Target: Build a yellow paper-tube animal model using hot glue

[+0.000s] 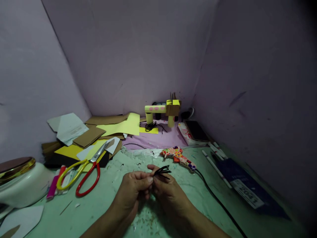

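A small bundle of black strands is pinched between my two hands, its loose ends fanning out to the right. My left hand has thumb and fingers closed at the bundle's left end. Against it, my right hand is closed around the bundle from the other side, with the strands passing over its fingers. Part of the bundle is hidden by the fingers. Just beyond my hands lies a floral-patterned glue gun. Farther back stands a yellow and brown paper figure, with a tangle of black cord by its base.
Scissors with red and yellow handles lie left, beside paper and cardboard pieces. A white container stands far left. At right are a phone, white sticks, a blue packet and the glue gun's cable.
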Demonstrator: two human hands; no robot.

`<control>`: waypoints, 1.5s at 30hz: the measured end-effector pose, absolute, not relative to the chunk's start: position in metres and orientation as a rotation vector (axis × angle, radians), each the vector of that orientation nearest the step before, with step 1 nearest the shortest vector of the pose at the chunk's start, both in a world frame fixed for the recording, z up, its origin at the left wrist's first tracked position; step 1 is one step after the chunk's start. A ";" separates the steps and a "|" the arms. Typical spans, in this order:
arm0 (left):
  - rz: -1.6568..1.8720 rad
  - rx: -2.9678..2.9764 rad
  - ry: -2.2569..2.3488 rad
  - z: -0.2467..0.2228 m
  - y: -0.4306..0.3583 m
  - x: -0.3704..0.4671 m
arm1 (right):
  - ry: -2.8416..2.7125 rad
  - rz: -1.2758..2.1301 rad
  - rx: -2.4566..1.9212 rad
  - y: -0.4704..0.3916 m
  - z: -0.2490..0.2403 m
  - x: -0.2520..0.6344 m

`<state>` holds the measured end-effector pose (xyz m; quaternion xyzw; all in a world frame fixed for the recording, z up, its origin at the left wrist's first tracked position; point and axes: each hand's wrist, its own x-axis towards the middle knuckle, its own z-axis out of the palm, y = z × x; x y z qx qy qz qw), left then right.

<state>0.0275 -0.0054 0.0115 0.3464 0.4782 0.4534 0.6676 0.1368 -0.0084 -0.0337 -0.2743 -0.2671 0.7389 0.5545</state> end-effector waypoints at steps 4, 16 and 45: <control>1.103 0.761 1.107 0.011 -0.004 0.031 | -0.662 1.690 -0.700 -0.007 -0.040 0.135; 0.842 1.370 1.432 0.030 0.002 0.008 | -1.343 0.518 -1.045 -0.006 -0.005 0.188; 0.668 1.271 1.280 0.036 0.000 0.005 | -1.781 0.609 -1.021 -0.015 -0.010 0.165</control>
